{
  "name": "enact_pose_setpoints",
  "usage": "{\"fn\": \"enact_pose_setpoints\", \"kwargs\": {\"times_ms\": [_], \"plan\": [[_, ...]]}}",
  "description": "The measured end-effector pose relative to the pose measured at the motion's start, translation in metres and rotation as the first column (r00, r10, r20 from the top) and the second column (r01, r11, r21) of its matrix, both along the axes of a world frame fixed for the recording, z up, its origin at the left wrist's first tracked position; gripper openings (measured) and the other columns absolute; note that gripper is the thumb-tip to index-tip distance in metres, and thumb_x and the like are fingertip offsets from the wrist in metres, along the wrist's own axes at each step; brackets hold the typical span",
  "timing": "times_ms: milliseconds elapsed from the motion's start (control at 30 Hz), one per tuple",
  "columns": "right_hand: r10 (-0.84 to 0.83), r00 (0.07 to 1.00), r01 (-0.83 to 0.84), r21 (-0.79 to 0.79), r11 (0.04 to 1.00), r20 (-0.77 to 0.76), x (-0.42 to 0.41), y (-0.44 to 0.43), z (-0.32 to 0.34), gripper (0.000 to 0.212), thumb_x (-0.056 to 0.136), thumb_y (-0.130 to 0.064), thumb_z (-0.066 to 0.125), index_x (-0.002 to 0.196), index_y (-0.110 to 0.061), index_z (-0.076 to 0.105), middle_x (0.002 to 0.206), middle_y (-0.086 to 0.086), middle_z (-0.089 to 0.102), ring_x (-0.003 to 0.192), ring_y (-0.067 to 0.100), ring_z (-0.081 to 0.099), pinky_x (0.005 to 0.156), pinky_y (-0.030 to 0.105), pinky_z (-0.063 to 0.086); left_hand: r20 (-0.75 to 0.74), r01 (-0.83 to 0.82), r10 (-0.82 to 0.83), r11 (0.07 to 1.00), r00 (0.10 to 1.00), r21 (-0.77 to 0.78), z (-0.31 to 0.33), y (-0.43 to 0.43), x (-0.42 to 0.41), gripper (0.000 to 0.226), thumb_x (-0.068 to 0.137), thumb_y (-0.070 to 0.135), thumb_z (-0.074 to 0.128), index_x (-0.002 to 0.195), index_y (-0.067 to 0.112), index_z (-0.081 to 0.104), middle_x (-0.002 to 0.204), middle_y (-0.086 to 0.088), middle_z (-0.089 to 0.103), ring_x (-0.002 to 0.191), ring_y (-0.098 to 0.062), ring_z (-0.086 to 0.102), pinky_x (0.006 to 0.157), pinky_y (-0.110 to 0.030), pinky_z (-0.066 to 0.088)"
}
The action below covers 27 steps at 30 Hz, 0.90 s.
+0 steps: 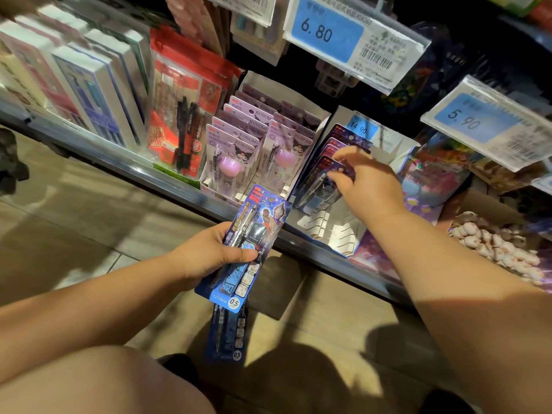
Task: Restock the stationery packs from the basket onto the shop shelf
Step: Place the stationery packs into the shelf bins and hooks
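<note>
Centre frame: my left hand (209, 252) clasps blue stationery packs (249, 249), thumb across front. Centre right: my right hand (366, 180), fingers loosely spread, touches dark packs (322, 177) in white shelf box (337, 231).

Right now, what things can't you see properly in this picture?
Head view, the only one:
- The basket: not in view at all.
- The dark blue pack on the shelf: the right hand covers part of it.
- Second blue pack: half hidden behind the front blue pack in the left hand.
- Small print on the 6.80 price tag: too blurred to read.
</note>
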State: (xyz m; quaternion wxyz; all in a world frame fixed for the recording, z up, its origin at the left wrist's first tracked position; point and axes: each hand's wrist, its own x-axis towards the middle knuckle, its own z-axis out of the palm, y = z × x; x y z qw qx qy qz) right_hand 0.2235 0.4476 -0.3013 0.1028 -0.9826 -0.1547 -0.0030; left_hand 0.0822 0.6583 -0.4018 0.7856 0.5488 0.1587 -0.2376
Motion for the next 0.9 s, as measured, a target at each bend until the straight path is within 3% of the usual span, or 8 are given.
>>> {"fn": "enact_pose_setpoints", "kwargs": {"times_ms": [133, 267, 400, 500, 633, 700, 767, 900], "plan": [[0.028, 0.921, -0.146, 0.278, 0.949, 0.39, -0.022, 0.007, 0.005, 0.024, 0.085, -0.04, 0.063, 0.091, -0.017, 0.068, 0.08, 0.002, 0.066, 0.083, 0.025, 0.06, 0.077, 0.036, 0.047, 0.023, 0.008, -0.008, 1.0, 1.0, -0.022, 0.002, -0.004, 0.003, 0.033, 0.064, 0.008, 0.072, 0.095, 0.011, 0.062, 0.082, -0.012, 0.071, 0.069, -0.024, 0.068, 0.071, -0.039, 0.058], [0.078, 0.995, -0.046, 0.437, 0.898, -0.056, -0.047, 0.022, -0.007, 0.016, 0.084, -0.039, 0.064, 0.088, -0.023, 0.064, 0.076, -0.007, 0.055, 0.069, 0.012, 0.051, 0.071, 0.035, 0.049, 0.066, 0.038, -0.034, 0.997, 0.997, -0.074, 0.007, -0.01, 0.004, 0.037, 0.067, 0.007, 0.071, 0.102, 0.007, 0.06, 0.084, -0.012, 0.069, 0.069, -0.022, 0.066, 0.068, -0.034, 0.056], [0.007, 0.93, 0.157, 0.414, 0.897, -0.368, -0.055, 0.023, -0.02, 0.028, 0.086, -0.039, 0.065, 0.11, -0.03, 0.055, 0.098, -0.01, 0.056, 0.08, 0.012, 0.059, 0.075, 0.031, 0.051, 0.141, 0.116, -0.097, 0.984, 0.985, -0.134, 0.011, -0.012, 0.004, 0.034, 0.074, 0.006, 0.069, 0.106, 0.008, 0.06, 0.088, -0.009, 0.068, 0.075, -0.018, 0.064, 0.071, -0.03, 0.055], [-0.008, 0.864, 0.293, 0.49, 0.821, -0.504, -0.052, 0.02, -0.022, 0.017, 0.087, -0.025, 0.067, 0.101, -0.026, 0.057, 0.092, -0.006, 0.061, 0.069, 0.006, 0.061, 0.058, 0.021, 0.051, 0.18, 0.155, -0.136, 0.983, 0.974, -0.096, 0.012, -0.015, 0.007, 0.036, 0.076, 0.009, 0.068, 0.111, 0.008, 0.059, 0.089, -0.001, 0.07, 0.078, -0.012, 0.065, 0.072, -0.023, 0.053], [0.023, 0.845, 0.296, 0.503, 0.812, -0.535, -0.047, 0.012, -0.015, 0.018, 0.09, -0.013, 0.064, 0.079, -0.027, 0.059, 0.076, 0.0, 0.062, 0.045, -0.003, 0.054, 0.045, 0.015, 0.046, 0.208, 0.174, -0.192, 0.98, 0.959, 0.1, 0.018, -0.021, 0.017, 0.022, 0.083, 0.017, 0.072, 0.103, 0.017, 0.061, 0.084, 0.01, 0.07, 0.077, -0.004, 0.063, 0.073, -0.021, 0.05], [-0.007, 0.861, 0.302, 0.501, 0.811, -0.508, -0.044, 0.009, -0.008, 0.013, 0.091, -0.014, 0.062, 0.083, -0.024, 0.059, 0.077, -0.002, 0.062, 0.041, -0.003, 0.052, 0.043, 0.012, 0.043, 0.206, 0.147, -0.18, 0.975, 0.962, 0.165, 0.02, -0.021, 0.022, 0.011, 0.087, 0.016, 0.068, 0.095, 0.015, 0.062, 0.08, 0.008, 0.069, 0.074, -0.006, 0.062, 0.073, -0.024, 0.051], [-0.041, 0.877, 0.314, 0.505, 0.804, -0.48, -0.04, 0.004, -0.002, 0.008, 0.093, -0.014, 0.06, 0.09, -0.022, 0.058, 0.078, -0.007, 0.06, 0.038, -0.004, 0.051, 0.04, 0.009, 0.039, 0.204, 0.115, -0.156, 0.974, 0.966, 0.197, 0.021, -0.019, 0.028, 0.024, 0.082, 0.02, 0.074, 0.093, 0.006, 0.059, 0.081, -0.003, 0.067, 0.074, -0.014, 0.06, 0.069, -0.028, 0.05], [-0.096, 0.905, 0.329, 0.541, 0.774, -0.414, -0.033, -0.003, 0.004, 0.009, 0.094, -0.016, 0.059, 0.1, -0.023, 0.058, 0.094, -0.005, 0.062, 0.039, -0.004, 0.052, 0.041, 0.011, 0.042, 0.239, 0.105, -0.168, 0.961, 0.956, 0.255, 0.026, -0.011, 0.038, 0.019, 0.082, 0.003, 0.07, 0.083, 0.01, 0.053, 0.076, -0.003, 0.067, 0.064, -0.01, 0.06, 0.058, -0.021, 0.048]]}}
